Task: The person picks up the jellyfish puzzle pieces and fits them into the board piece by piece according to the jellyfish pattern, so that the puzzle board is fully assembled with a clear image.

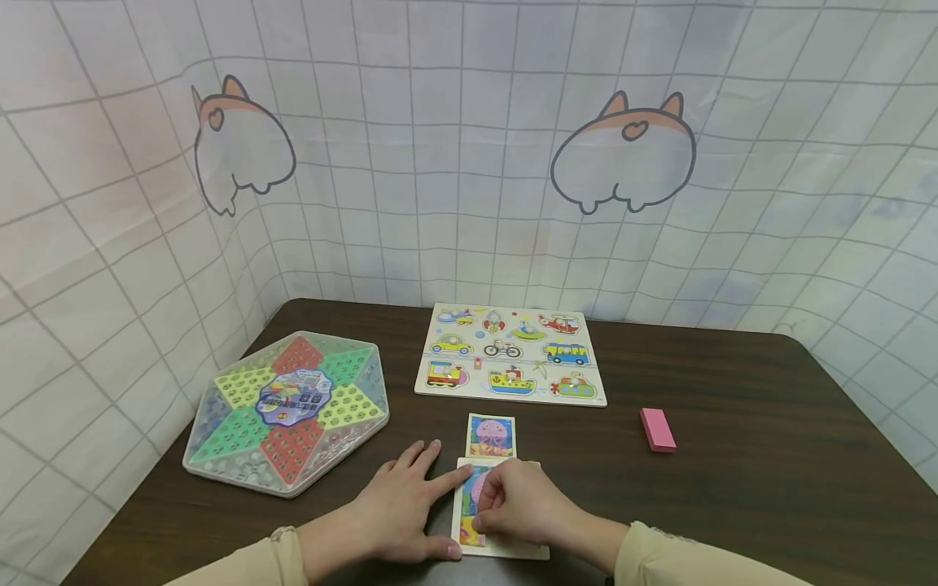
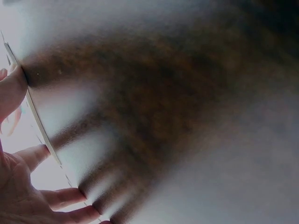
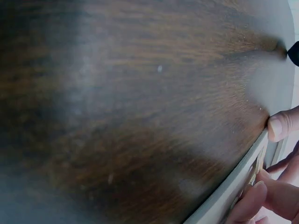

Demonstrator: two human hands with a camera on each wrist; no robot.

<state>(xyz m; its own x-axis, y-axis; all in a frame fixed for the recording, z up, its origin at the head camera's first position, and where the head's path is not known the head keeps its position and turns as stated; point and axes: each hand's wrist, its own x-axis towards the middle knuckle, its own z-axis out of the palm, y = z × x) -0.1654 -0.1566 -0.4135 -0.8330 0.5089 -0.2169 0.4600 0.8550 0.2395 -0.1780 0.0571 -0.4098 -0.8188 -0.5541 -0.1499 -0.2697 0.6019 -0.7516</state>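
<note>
A small jigsaw frame (image 1: pixel 528 549) with a pale border lies near the table's front edge, its left side filled with blue, green and yellow picture pieces (image 1: pixel 471 533). My left hand (image 1: pixel 399 509) has its fingers spread, the index fingertip and thumb touching the frame's left border. Over the middle of the frame, my right hand (image 1: pixel 528 505) has curled fingers that pinch a thin puzzle piece (image 3: pixel 252 179), mostly hidden by the fingertips. Directly beyond the frame lies a jellyfish picture card (image 1: pixel 492 435).
A hexagonal Chinese checkers box (image 1: pixel 293 407) lies to the left. Behind the card is a vehicle puzzle board (image 1: pixel 510 354). A pink block (image 1: pixel 657 430) rests to the right on the dark table (image 1: pixel 747 456). A grid-patterned curtain (image 1: pixel 454 163) hangs behind.
</note>
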